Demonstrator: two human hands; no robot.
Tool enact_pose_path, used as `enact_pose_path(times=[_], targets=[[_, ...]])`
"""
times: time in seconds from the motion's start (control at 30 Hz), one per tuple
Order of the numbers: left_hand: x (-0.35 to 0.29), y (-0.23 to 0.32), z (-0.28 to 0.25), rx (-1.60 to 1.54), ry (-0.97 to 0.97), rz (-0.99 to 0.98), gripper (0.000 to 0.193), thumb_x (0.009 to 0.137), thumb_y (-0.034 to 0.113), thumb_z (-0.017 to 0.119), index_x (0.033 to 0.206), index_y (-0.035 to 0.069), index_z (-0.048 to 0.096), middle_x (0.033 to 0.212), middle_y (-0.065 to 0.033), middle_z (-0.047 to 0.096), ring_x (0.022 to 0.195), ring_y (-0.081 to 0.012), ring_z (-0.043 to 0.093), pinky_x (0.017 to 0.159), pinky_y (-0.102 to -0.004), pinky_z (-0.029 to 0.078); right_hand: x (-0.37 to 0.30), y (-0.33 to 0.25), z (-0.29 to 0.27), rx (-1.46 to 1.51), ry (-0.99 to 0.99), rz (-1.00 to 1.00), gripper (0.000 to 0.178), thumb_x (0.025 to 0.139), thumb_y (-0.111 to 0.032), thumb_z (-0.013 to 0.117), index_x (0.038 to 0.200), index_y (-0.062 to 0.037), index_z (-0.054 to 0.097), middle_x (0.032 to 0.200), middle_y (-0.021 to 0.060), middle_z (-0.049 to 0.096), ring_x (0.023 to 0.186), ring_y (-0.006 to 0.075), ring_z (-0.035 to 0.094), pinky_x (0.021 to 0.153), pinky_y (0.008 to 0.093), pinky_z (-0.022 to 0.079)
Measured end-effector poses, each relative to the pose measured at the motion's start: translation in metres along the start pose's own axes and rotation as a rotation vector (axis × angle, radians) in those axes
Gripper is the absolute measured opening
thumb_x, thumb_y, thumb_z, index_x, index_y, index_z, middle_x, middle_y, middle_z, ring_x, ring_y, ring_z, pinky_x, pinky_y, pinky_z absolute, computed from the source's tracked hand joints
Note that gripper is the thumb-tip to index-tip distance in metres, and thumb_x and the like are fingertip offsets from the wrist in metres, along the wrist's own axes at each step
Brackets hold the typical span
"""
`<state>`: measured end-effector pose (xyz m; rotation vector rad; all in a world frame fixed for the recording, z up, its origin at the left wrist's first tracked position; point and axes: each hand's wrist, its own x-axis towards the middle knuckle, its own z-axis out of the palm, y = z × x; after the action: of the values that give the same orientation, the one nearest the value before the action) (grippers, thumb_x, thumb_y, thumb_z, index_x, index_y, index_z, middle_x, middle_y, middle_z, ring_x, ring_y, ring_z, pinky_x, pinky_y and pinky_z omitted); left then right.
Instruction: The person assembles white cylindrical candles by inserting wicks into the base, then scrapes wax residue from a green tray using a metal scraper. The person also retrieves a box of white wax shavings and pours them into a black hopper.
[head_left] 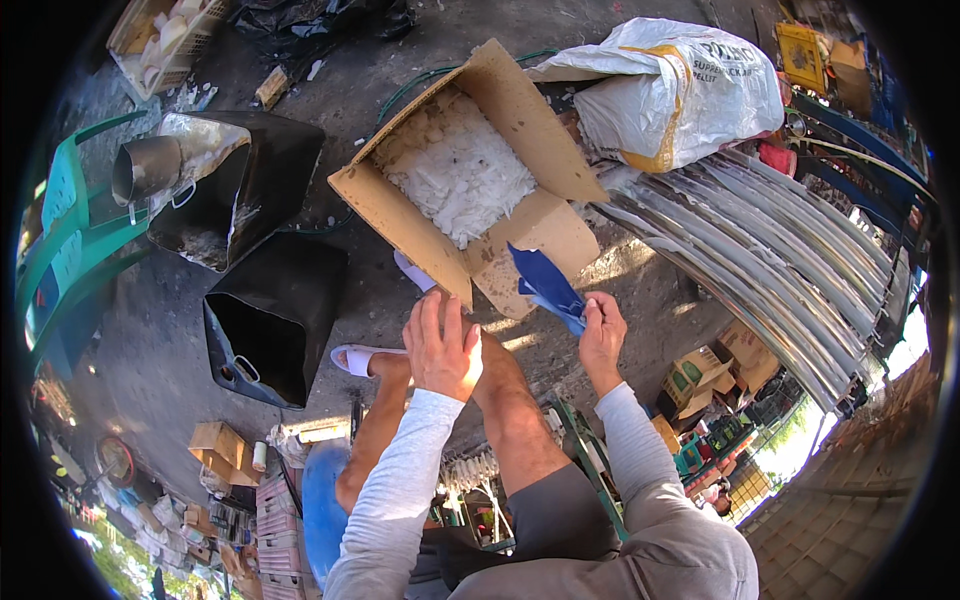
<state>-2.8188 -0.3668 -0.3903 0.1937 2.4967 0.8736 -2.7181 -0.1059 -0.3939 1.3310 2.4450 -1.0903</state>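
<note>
A brown cardboard box (395, 215) with raised flaps stands in front of me, partly filled with white flaky bits (465, 175). My left hand (443, 345) is at the box's near corner, palm down with fingers stretched toward the flap; it appears to hold nothing. Whether its fingertips touch the cardboard I cannot tell. Right of the box's near flap, my right hand (603, 335) is closed on the lower end of a bent blue plastic piece (545, 280). That piece is tilted, its wide end up beside the flap.
Two cut-open black jerrycans (270, 300) lie at the left, one with a metal scoop or cup (147, 170) at its mouth. Beside them is a green plastic chair (75, 215). A white woven sack (680, 95) and a stack of long metal bars (770, 250) occupy the right.
</note>
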Motion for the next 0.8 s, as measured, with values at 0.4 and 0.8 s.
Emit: enact_pose_path(times=[0.4,0.8], targets=[[0.106,-0.038,0.081,0.271,-0.292,-0.899,0.14,0.074,0.072,0.079,0.165,-0.002,0.001,0.174,-0.021,-0.008,0.15,-0.0671,0.0,0.127,-0.0633,0.006,0.053,-0.029,0.035,-0.677,-0.19,-0.631,0.07,0.089,-0.028,0.074,0.149,-0.0028,0.049,0.155,0.0274,0.038,0.15,0.049,0.029,0.122,0.0658,0.019],[0.144,-0.126,0.144,-0.342,-0.031,-1.084,0.156,0.058,0.048,0.097,0.165,0.003,-0.008,0.17,-0.0293,0.003,0.155,-0.0491,0.018,0.127,-0.0528,0.025,0.276,-0.066,0.137,-1.099,-0.158,-0.183,0.148,0.058,-0.051,0.095,0.16,0.0104,0.006,0.158,0.0372,0.027,0.146,0.052,0.033,0.12,0.0585,0.027]])
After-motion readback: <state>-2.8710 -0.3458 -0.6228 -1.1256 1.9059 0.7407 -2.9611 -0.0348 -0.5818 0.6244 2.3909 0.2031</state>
